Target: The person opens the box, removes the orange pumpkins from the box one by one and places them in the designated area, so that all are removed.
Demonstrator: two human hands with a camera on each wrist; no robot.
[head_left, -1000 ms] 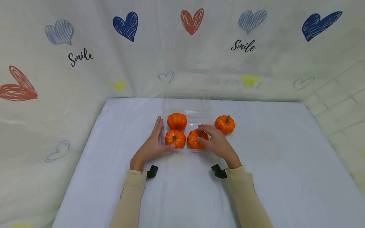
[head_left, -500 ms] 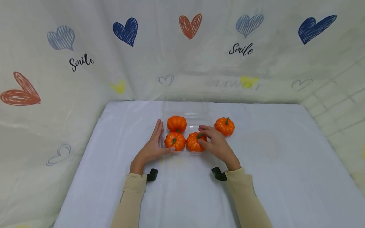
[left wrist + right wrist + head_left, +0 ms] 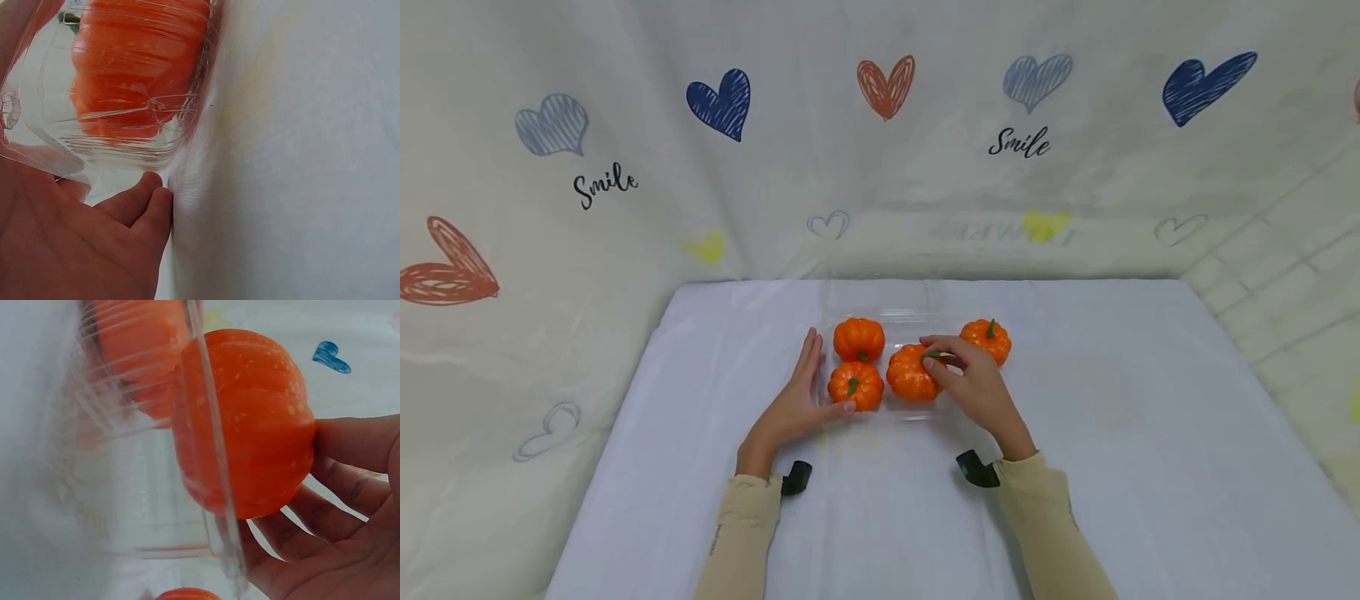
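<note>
Head: near the bench's (image 3: 1120,433) far edge, a clear box (image 3: 910,416) holds a far pumpkin (image 3: 859,339) and a near pumpkin (image 3: 856,386). The right hand's (image 3: 976,390) grip is clamped on the held pumpkin (image 3: 912,375); a loose pumpkin (image 3: 987,335) lies toward the bench's right edge.

Left wrist: the left hand's (image 3: 78,237) grip stands apart, fingers straight beside the box.

Right wrist: the held pumpkin shows mostly above the box's rim.

Orange pumpkins (image 3: 859,337) with green stems (image 3: 991,328); a colourless clamshell box (image 3: 115,150); white tabletop (image 3: 1112,417); beige sleeves (image 3: 1052,525); an off-white backdrop (image 3: 850,167) printed with navy, striped pale-blue, rust-red and yellow hearts (image 3: 719,104) and black "Smile" lettering (image 3: 1019,143).
</note>
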